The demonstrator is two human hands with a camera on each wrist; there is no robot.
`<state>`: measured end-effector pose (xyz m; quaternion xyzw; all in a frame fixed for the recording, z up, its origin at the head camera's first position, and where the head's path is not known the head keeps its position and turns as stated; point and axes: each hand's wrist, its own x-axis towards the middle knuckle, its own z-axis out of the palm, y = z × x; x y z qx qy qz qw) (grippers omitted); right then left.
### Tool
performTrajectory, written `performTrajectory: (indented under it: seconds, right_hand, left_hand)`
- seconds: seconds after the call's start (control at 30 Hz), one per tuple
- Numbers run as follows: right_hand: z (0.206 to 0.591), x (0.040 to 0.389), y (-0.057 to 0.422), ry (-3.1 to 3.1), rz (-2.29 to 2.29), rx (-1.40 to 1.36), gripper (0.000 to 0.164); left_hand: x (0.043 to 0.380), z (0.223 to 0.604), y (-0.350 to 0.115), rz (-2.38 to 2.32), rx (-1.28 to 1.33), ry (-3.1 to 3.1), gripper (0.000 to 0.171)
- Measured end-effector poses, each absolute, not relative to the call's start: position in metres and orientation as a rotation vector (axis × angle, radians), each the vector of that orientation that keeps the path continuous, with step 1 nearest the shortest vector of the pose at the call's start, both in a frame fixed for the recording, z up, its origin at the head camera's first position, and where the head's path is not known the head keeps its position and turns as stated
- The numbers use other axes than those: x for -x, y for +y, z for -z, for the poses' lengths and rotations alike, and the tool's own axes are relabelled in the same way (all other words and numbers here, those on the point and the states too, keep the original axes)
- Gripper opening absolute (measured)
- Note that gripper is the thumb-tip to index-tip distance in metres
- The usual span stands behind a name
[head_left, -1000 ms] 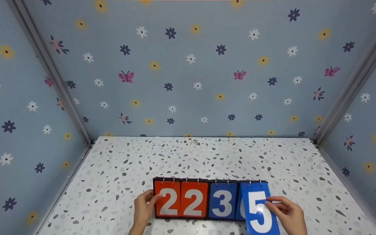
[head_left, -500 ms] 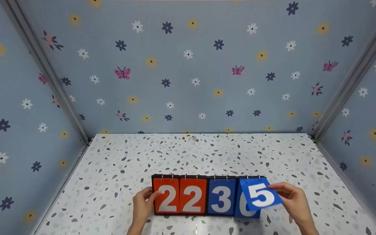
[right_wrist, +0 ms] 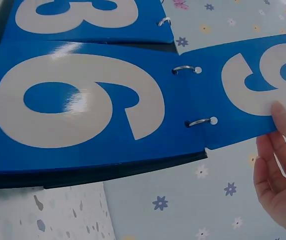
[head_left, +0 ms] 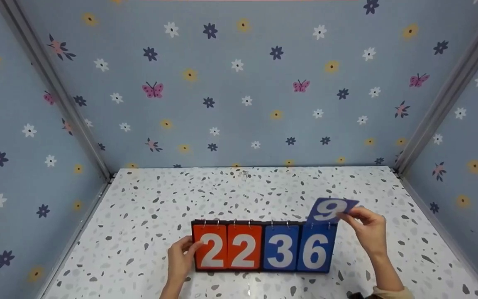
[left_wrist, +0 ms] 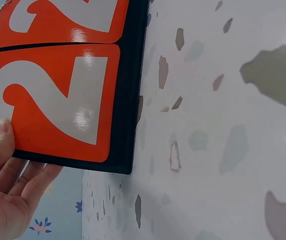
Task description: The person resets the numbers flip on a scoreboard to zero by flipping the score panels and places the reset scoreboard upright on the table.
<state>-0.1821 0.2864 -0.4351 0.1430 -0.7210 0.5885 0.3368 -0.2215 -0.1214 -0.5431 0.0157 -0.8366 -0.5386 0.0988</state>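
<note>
A tabletop flip scoreboard (head_left: 262, 247) reads 2 2 on red cards and 3 6 on blue cards. My left hand (head_left: 179, 258) holds its left edge, thumb over the first red card (left_wrist: 48, 110) and fingers behind the black backing. At the far right, my right hand (head_left: 369, 232) pinches the side of a raised blue card (head_left: 333, 211) between thumb and fingers. That card stands up past the top edge on its metal rings (right_wrist: 187, 69), its face toward me showing a 9. Below it the blue 6 card (right_wrist: 83, 100) lies in full view.
The scoreboard leans on a white speckled table (head_left: 222, 195). Blue flowered panels (head_left: 239, 91) rise at the back and both sides, with grey metal posts (head_left: 56, 83) at the corners.
My right hand has swung the blue 5 card upward over the rings, uncovering the 6 and turning up a 9 on its reverse. My left hand keeps its hold on the left edge.
</note>
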Motion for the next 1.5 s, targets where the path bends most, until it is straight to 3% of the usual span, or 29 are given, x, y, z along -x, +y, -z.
performTrajectory:
  seconds: [0.2,0.43,0.5,0.67,0.77,1.03,1.33,1.5]
  right_hand:
    - [0.425,0.197,0.282,-2.043,-1.414,-0.137,0.006]
    - [0.442,0.219,0.291,-2.166,-1.396,0.058,0.018]
    - [0.461,0.231,0.303,-2.182,-1.457,0.034,0.023]
    - [0.563,0.294,0.361,-2.222,-1.509,0.064,0.031]
    - [0.603,0.316,0.381,-2.305,-1.476,0.131,0.039]
    - [0.533,0.258,0.334,-2.461,-1.621,0.277,0.051]
    - [0.608,0.248,0.362,-2.186,-1.562,0.078,0.028]
    - [0.631,0.231,0.356,-2.096,-1.341,0.232,0.024]
  left_hand:
    - [0.221,0.543,-0.122,1.582,-0.052,-2.448,0.021]
    - [0.219,0.546,-0.122,1.598,-0.078,-2.49,0.025]
    - [0.219,0.546,-0.122,1.602,-0.073,-2.476,0.024]
    - [0.22,0.548,-0.122,1.592,-0.058,-2.452,0.02]
    - [0.221,0.548,-0.121,1.589,-0.044,-2.449,0.019]
    - [0.221,0.547,-0.12,1.595,-0.073,-2.445,0.018]
    - [0.22,0.546,-0.119,1.595,-0.116,-2.459,0.023]
    - [0.22,0.547,-0.118,1.611,-0.111,-2.432,0.021]
